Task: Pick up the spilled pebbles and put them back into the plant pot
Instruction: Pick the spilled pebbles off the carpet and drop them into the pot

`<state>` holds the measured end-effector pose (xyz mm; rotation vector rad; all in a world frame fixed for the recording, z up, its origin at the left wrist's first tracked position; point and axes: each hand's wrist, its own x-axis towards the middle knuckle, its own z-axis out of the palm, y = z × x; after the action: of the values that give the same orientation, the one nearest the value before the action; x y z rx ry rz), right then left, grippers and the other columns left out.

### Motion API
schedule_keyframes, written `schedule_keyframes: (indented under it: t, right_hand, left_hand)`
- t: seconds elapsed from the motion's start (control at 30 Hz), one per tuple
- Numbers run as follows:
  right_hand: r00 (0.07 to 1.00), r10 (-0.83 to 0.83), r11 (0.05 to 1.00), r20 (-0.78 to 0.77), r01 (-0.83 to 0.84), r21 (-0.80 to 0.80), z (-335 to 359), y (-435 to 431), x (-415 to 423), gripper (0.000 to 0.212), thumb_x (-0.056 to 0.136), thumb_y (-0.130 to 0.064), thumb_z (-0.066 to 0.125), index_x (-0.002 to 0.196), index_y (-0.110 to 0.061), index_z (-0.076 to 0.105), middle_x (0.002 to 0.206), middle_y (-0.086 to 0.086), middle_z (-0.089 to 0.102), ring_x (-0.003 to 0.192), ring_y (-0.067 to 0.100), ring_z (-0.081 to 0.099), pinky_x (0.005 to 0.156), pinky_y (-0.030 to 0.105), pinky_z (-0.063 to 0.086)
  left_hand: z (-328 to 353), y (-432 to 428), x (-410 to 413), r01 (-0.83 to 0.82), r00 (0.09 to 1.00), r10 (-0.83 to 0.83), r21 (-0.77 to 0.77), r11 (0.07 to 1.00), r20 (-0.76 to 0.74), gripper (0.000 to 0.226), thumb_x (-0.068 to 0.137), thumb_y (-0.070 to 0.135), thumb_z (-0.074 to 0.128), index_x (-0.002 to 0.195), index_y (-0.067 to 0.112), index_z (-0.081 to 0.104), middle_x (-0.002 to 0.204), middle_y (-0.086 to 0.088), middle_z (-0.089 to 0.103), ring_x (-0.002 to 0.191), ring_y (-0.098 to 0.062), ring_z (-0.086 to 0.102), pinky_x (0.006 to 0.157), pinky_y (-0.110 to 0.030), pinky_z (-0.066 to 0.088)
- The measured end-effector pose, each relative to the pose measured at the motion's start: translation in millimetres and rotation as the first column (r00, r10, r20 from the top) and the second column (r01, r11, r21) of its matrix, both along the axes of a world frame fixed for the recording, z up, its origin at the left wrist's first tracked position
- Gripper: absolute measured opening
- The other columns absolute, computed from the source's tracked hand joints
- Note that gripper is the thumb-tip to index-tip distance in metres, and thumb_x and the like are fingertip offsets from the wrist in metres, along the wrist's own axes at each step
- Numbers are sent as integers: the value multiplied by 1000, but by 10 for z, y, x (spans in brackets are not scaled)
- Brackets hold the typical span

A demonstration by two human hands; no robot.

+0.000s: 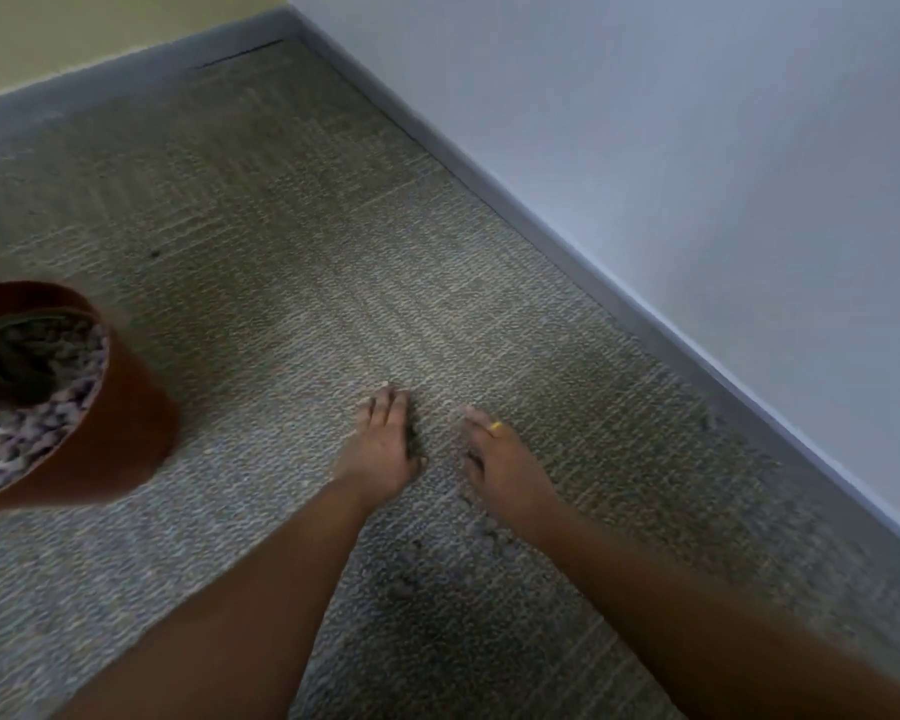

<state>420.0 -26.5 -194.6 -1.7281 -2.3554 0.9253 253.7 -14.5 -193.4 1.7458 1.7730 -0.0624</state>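
Grey-green carpet (292, 262) meets a wall; a terracotta plant pot (126, 423) holds pebbles. Left hand (380, 449) and right hand (500, 465) lie flat, grip open, with spilled pebbles (494, 537) just beside the right wrist.

A woven carpet (333, 262) in mottled grey-green and beige covers the whole floor, its tile pattern faintly visible and a small dark speck (155, 253) lying far left. A grey skirting board (567, 241) runs diagonally from the far corner down the right, under a plain pale blue-white wall (697, 122). At far left a yellowish wall (100, 28) meets it in the corner, and the light is dim and even.
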Motion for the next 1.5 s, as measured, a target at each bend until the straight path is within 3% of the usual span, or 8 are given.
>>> schedule_keyframes:
  t: [0.17,0.27,0.4,0.73,0.93,1.13,1.37,1.5]
  right_hand:
    - [998,52,999,32,-52,0,-92,-119,200,44,97,-19,39,139,-10,30,153,7,20,142,20,13,116,33,19]
    - [999,-35,997,-29,37,69,-76,-69,347,38,97,-19,40,133,-10,40,148,9,31,139,20,22,113,31,25]
    - [925,-378,914,-23,377,150,-45,98,747,38,94,-18,46,130,-8,44,146,13,32,136,26,27,109,33,30]
    - [651,-731,679,205,725,119,-22,319,1689,45,89,-11,45,133,-6,41,148,23,24,135,41,18,111,51,24]
    - [670,-713,699,209,704,125,-121,296,1763,41,89,1,40,129,7,40,142,28,33,129,43,31,110,47,28]
    - [685,-728,676,41,706,210,-147,120,1561,22,82,16,41,90,15,61,101,30,59,93,37,51,78,36,38]
    - [934,-354,911,-39,354,210,-95,-10,711,20,89,3,46,99,3,64,99,18,63,94,27,54,80,34,46]
    - [966,-204,954,-161,233,189,14,54,175,24,94,-9,44,112,-4,59,106,15,63,96,26,57,82,31,46]
  left_hand:
    - [-5,73,54,111,984,-113,-20,994,-137,69,95,17,49,149,11,7,158,-10,-7,146,-28,1,118,-37,16]
    - [15,98,50,73,983,-47,143,987,-177,53,92,-1,44,142,9,32,155,-8,19,140,-23,30,113,-32,32]
    - [49,89,71,125,951,-60,200,972,-304,28,90,0,44,109,8,63,112,-13,65,102,-27,63,90,-35,50]
    - [72,42,131,249,900,-145,212,945,-410,30,92,3,46,114,16,61,109,-5,62,95,-19,64,79,-26,50]
    - [118,22,148,312,873,-202,189,931,-444,32,92,5,48,118,21,58,115,-2,57,100,-17,61,79,-24,52]
    - [85,-8,201,232,936,-163,198,952,-312,25,90,10,55,114,16,59,117,-4,57,102,-18,58,83,-24,50]
    - [100,-67,137,35,991,-18,122,992,-136,18,85,16,59,102,10,63,103,-12,64,93,-26,61,81,-33,48]
    - [154,-64,71,-62,997,64,69,996,-33,10,80,13,64,89,14,67,91,-11,70,86,-25,63,78,-30,49]
